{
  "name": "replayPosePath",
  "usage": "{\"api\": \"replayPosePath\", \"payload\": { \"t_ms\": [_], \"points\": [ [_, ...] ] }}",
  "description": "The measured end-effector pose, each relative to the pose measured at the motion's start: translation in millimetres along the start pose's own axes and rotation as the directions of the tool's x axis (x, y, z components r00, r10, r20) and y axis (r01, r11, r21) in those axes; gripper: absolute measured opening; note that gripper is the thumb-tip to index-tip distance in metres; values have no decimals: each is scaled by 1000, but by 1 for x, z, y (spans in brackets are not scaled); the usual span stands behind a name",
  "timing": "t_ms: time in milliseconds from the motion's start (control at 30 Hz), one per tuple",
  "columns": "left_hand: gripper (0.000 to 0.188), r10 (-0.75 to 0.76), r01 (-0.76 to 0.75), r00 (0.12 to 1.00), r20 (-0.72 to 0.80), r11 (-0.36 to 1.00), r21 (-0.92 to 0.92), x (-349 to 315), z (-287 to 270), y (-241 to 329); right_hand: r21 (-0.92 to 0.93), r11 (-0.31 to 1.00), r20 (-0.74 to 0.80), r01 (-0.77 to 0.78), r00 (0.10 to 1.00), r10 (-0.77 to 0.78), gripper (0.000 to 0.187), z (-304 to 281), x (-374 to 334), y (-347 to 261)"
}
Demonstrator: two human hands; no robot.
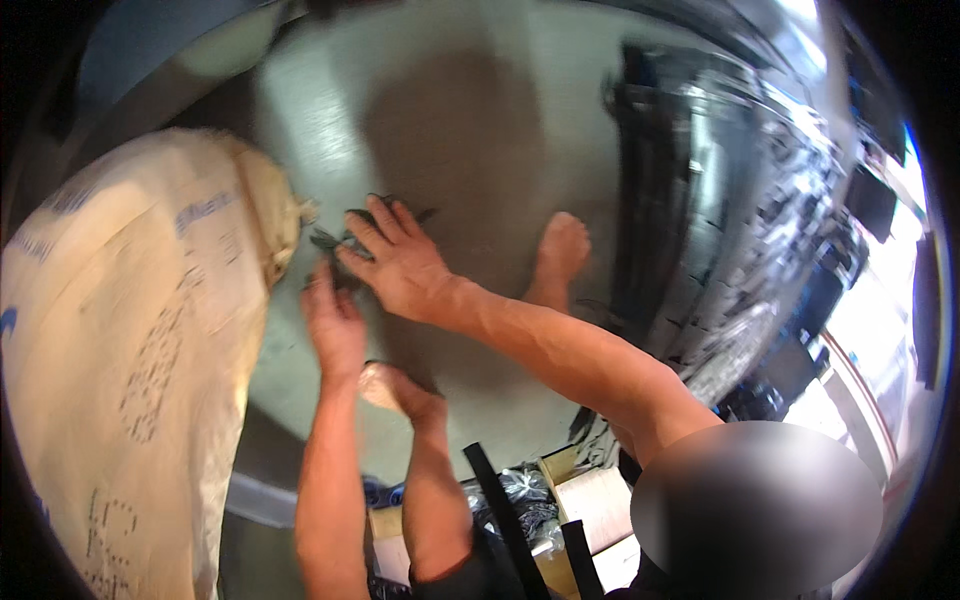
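Note:
My right hand (405, 268) reaches across the grey-green floor, palm down, with its fingers spread. Under and around its fingertips lie thin dark scraps (325, 240), partly hidden by the hand; their exact kind cannot be made out. Just nearer to me, my left hand (335, 325) is low over the floor with its fingers stretched toward the same scraps. It looks slightly blurred, and nothing shows in its grasp. A big tan sack (150, 300) with blue and black printing stands close on the left, its gathered corner beside the scraps.
Black, shiny plastic-wrapped material (700, 190) is piled along the right. My bare foot (565, 245) rests on the floor right of my hands, another (385, 388) behind my left hand. Near the lower edge, an opened cardboard box (590, 505) stands by clear plastic bags (525, 500) with dark contents.

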State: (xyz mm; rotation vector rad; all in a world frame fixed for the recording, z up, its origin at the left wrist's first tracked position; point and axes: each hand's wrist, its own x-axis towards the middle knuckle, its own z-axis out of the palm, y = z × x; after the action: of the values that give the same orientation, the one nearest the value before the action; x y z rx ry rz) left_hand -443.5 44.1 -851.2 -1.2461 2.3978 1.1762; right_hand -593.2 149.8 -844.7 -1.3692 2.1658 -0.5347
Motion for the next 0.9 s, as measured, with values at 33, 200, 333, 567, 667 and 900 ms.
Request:
{"api": "replayPosePath", "payload": {
  "t_ms": [33, 200, 333, 567, 667, 900],
  "points": [
    [68, 45, -46, 999, -25, 997, -56, 0, -2, -1, 44, 999, -23, -2, 1000, 3, 53, -8, -8, 11],
    [85, -59, 61, 998, -30, 993, 102, 18, 8, -3, -135, 946, -240, -294, 936, 256, 62, -62, -9, 95],
    [84, -61, 84, 992, -108, 973, 215, 37, 14, -10, -163, 876, -237, -455, 880, 413, 65, -104, 1, 160],
    [78, -9, -24, 993, 115, 960, 279, -7, 4, 4, -45, 867, -276, -497, 840, 467, 59, -84, -21, 123],
    [79, 61, -52, 998, -34, 973, 225, -11, -8, 4, 87, 830, -145, -551, 817, 558, 54, -53, -31, 69],
    [86, 108, -106, 994, 17, 913, 393, 41, -22, -8, 215, 882, -168, -420, 873, 457, 44, -13, -10, 25]
  ]
}}
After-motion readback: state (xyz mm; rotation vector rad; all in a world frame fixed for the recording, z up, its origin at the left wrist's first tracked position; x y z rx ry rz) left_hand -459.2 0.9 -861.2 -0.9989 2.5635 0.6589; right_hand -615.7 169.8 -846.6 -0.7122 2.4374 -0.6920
